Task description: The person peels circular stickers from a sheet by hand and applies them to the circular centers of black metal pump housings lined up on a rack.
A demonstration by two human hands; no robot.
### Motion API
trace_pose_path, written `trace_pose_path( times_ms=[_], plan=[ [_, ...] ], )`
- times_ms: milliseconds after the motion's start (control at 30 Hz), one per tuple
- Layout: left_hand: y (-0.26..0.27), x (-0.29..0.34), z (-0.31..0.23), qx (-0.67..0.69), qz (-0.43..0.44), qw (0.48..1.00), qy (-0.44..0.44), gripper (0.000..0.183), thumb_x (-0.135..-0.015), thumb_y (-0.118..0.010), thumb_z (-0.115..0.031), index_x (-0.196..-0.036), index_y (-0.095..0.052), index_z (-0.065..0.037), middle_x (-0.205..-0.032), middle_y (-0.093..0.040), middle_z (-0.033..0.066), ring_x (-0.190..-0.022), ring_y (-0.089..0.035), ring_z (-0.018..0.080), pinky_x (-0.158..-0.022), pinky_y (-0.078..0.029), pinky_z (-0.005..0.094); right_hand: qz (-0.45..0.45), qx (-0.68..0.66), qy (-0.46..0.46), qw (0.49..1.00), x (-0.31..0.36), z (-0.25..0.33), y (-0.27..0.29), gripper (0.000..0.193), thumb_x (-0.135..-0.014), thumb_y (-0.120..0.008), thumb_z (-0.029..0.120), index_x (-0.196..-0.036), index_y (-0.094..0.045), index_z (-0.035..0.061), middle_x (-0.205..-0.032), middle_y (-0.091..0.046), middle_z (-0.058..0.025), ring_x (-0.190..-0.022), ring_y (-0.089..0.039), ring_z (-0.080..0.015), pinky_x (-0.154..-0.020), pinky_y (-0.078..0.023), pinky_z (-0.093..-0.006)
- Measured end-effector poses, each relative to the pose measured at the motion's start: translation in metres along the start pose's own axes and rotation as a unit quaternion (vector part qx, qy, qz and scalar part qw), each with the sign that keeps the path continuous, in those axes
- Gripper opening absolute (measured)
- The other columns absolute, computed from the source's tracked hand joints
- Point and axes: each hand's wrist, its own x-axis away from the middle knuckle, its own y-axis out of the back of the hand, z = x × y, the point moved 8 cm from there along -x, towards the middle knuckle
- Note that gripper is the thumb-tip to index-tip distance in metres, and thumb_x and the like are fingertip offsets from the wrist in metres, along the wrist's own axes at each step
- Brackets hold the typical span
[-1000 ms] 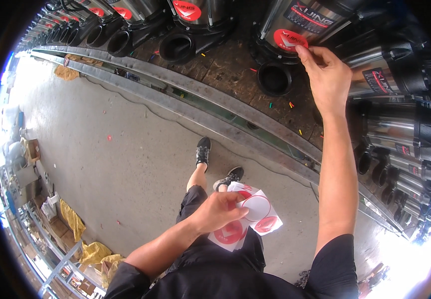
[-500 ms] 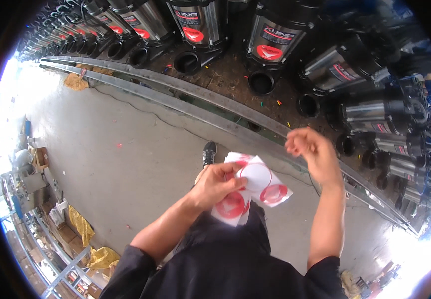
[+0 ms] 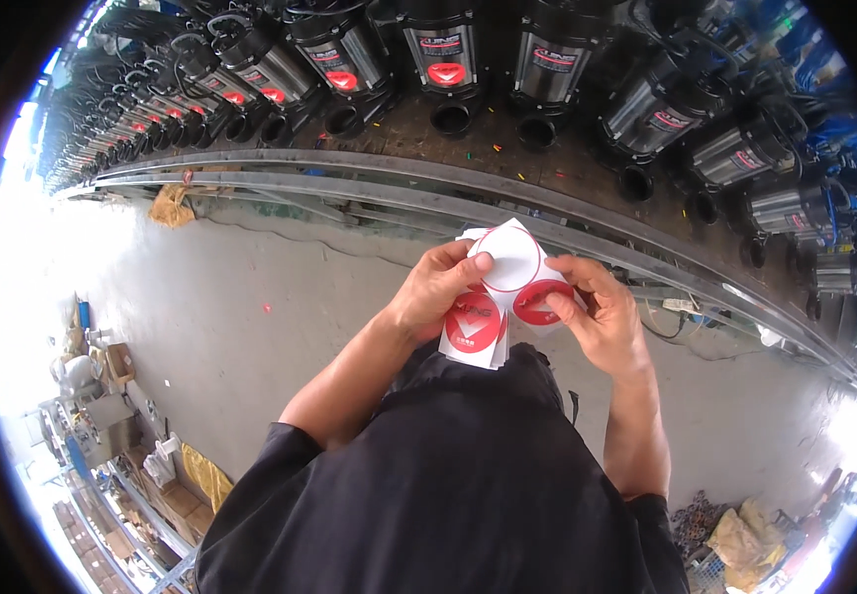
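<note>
At the centre, the stickers are held from nine o'clock by the left hand, thumb and fingers pressed on them. From four o'clock, the right hand has its thumb on one red sticker; whether the fingers pinch it, I cannot tell. Toward twelve o'clock, steel machines stand on a bench.

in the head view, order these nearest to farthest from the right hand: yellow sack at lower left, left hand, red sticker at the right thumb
1. Red sticker, overlapped by the right hand's thumb.
2. Left hand, to the left, holding sticker sheets.
3. Yellow sack, off at lower left.
</note>
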Motion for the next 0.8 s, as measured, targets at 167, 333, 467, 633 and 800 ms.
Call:
trace_pose_path(
  times_ms=[167, 333, 467, 633, 800],
  plan=[
    [-0.023, 0.008, 0.015, -0.042, 0.008, 0.999, 0.019, 0.035, -0.099, -0.078, -0.023, -0.120, -0.073, 0.003, -0.110, -0.076, 0.0099, -0.096, -0.074, 0.0175, -0.084, -0.062, 0.0337, -0.032, 0.104, 0.040, 0.993, 0.019, 0.007, 0.009, 0.032, -0.095, -0.077, 0.002, -0.127, -0.071, 0.0036, -0.097, -0.074, -0.0084, -0.089, -0.070, -0.0132, -0.084, -0.056, -0.0283],
    [-0.039, 0.006, 0.019, -0.117, 0.015, 0.992, 0.038, 0.032, -0.098, -0.078, -0.018, -0.119, -0.072, 0.005, -0.108, -0.076, 0.0096, -0.094, -0.073, 0.0161, -0.083, -0.061, 0.0324, -0.024, 0.085, 0.050, 0.995, 0.023, 0.020, 0.009, 0.029, -0.094, -0.076, -0.002, -0.122, -0.074, 0.0033, -0.101, -0.077, -0.0099, -0.087, -0.072, -0.0159, -0.077, -0.057, -0.0296],
    [-0.053, -0.006, 0.016, -0.129, 0.055, 0.988, 0.062, 0.029, -0.097, -0.076, -0.014, -0.119, -0.072, 0.005, -0.106, -0.076, 0.0080, -0.092, -0.073, 0.0143, -0.081, -0.061, 0.0316, -0.008, 0.103, 0.076, 0.992, 0.017, 0.026, 0.016, 0.026, -0.093, -0.075, -0.005, -0.118, -0.074, 0.0022, -0.099, -0.076, -0.0106, -0.085, -0.073, -0.0175, -0.073, -0.056, -0.0294],
    [-0.066, -0.031, -0.007, -0.213, 0.071, 0.973, 0.054, 0.025, -0.095, -0.075, -0.009, -0.116, -0.074, 0.005, -0.103, -0.076, 0.0053, -0.089, -0.071, 0.0113, -0.078, -0.059, 0.0294, -0.004, 0.121, 0.106, 0.987, -0.002, 0.033, 0.027, 0.026, -0.090, -0.069, -0.012, -0.111, -0.074, 0.0023, -0.094, -0.073, -0.0121, -0.081, -0.071, -0.0209, -0.070, -0.055, -0.0315],
    [-0.071, -0.055, -0.030, -0.257, 0.085, 0.961, 0.052, 0.022, -0.095, -0.076, -0.009, -0.112, -0.075, 0.005, -0.100, -0.077, 0.0051, -0.087, -0.070, 0.0107, -0.076, -0.059, 0.0292, -0.007, 0.159, 0.136, 0.978, -0.027, 0.043, 0.034, 0.032, -0.085, -0.064, -0.018, -0.107, -0.074, 0.0028, -0.095, -0.072, -0.0118, -0.083, -0.070, -0.0248, -0.071, -0.055, -0.0333]
  ],
)
